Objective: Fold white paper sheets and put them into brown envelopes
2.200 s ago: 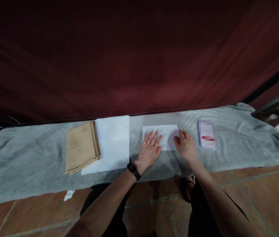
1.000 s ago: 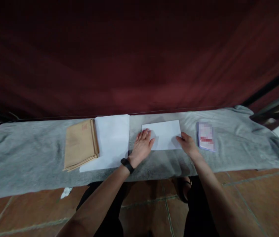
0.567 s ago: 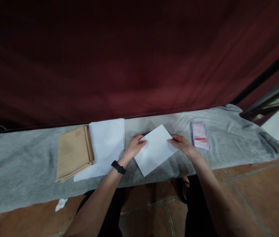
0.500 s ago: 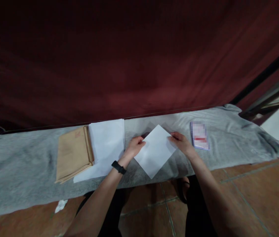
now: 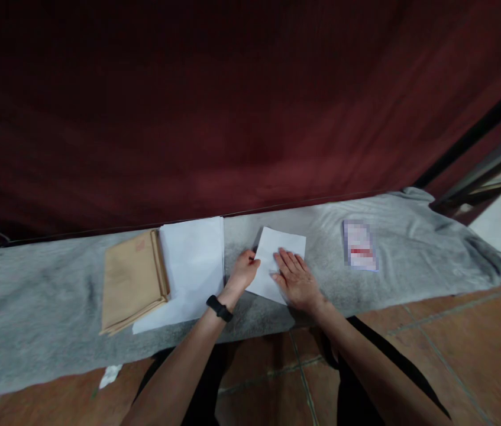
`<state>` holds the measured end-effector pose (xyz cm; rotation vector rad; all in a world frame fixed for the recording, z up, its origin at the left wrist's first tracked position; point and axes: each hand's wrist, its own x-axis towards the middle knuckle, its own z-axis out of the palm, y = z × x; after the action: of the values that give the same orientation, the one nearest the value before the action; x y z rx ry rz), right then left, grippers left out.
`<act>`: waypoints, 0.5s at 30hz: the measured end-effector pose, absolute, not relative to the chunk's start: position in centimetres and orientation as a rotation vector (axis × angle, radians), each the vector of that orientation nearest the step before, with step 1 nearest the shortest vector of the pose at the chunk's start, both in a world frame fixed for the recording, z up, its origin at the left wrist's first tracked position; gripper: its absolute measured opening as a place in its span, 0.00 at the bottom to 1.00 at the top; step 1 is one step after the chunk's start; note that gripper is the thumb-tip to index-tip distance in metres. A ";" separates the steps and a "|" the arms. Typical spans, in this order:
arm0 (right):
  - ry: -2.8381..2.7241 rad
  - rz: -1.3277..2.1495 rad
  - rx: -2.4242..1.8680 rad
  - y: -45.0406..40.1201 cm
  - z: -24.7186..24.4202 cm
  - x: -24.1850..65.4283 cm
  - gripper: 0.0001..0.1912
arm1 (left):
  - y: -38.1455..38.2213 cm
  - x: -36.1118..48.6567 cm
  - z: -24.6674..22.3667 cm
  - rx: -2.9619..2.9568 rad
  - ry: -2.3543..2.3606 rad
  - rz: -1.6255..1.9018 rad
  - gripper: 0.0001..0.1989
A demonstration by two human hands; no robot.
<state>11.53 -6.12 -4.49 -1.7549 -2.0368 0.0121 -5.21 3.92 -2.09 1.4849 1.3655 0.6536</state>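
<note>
A small white sheet of paper (image 5: 272,242), seemingly folded, lies on the grey cloth in front of me. My left hand (image 5: 245,269), with a black band on its wrist, pinches the sheet's left edge between thumb and fingers. Flat on the right part of the paper rests my right hand (image 5: 297,278), its fingers stretched out. Left of my hands is a stack of larger white paper (image 5: 192,254). Brown envelopes (image 5: 130,278) are piled at that stack's left, partly over it.
The grey cloth (image 5: 410,248) covers a long low bench against a dark red curtain (image 5: 232,118). Right of my hands lies a purple-edged packet (image 5: 360,245), its face blurred. A crumpled white scrap (image 5: 110,376) is on the tiled floor (image 5: 454,343).
The paper has turned from a diamond slant to nearly upright and now lies against the cloth. My right hand has let go of its edge and moved left to lie flat on it.
</note>
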 end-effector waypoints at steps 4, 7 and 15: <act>-1.963 -0.040 -1.834 -6.2 -4.7 14.4 0.31 | 3.8 -5.8 -2.0 1.452 1.374 0.647 0.05; -1.914 -0.034 -1.909 -6.6 -4.8 16.3 0.30 | 3.7 -6.3 -1.6 1.414 1.361 0.645 0.03; -1.757 0.103 -1.863 -6.8 -5.1 16.9 0.29 | 4.1 -5.4 -0.5 1.090 1.189 0.665 0.17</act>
<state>16.88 -6.77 -5.07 -1.8630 -1.7566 0.1026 -5.39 4.12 -0.54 1.0896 1.1893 0.6655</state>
